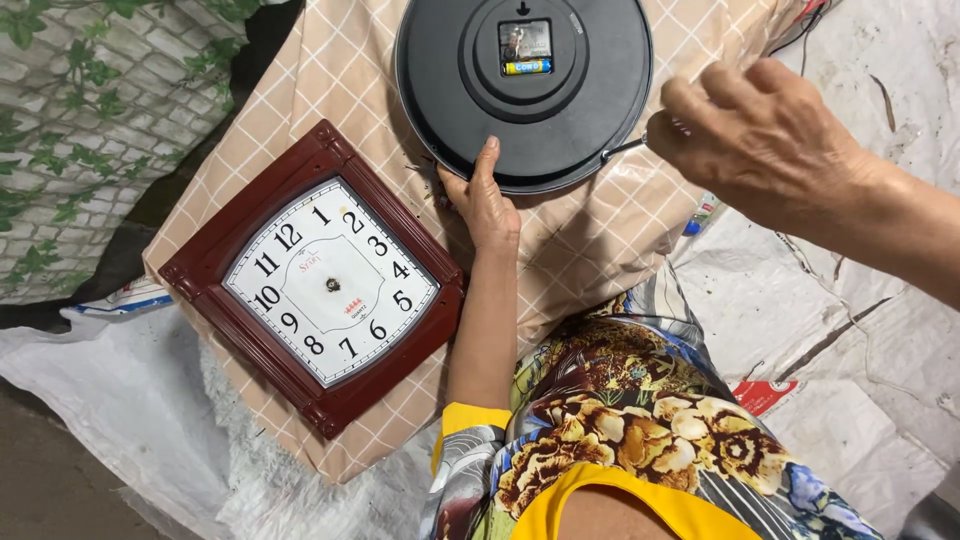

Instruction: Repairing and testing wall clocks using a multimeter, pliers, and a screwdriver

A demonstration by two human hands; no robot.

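Both hands work at a round black clock (523, 95) lying face down on a beige checked cloth (620, 225). The left hand (485, 200) presses flat against the clock's near rim, fingers together and thumb alongside, steadying it rather than gripping it. The right hand (765, 140) is closed around a thin metal tool (625, 149), whose tip meets the clock's right edge; the handle is hidden inside the fist.

White plastic sheeting (850, 300), stained and creased, covers the ground at right and lower left, under the cloth. A wall covering printed with bricks and green leaves (90, 130) fills the upper left corner. The person's floral patterned clothing (640, 420), with yellow trim at the sleeve, takes up the bottom centre of the view.

To the left of the left forearm, a square wall clock (325, 280) with a dark red frame lies face up on the same cloth, turned at an angle, well apart from the round one. Its white dial carries black numerals, and no hands show on the dial.

At the centre of the round clock's back, a raised hub holds an open movement (525, 45) with a small blue and yellow battery (527, 67) seated in it.
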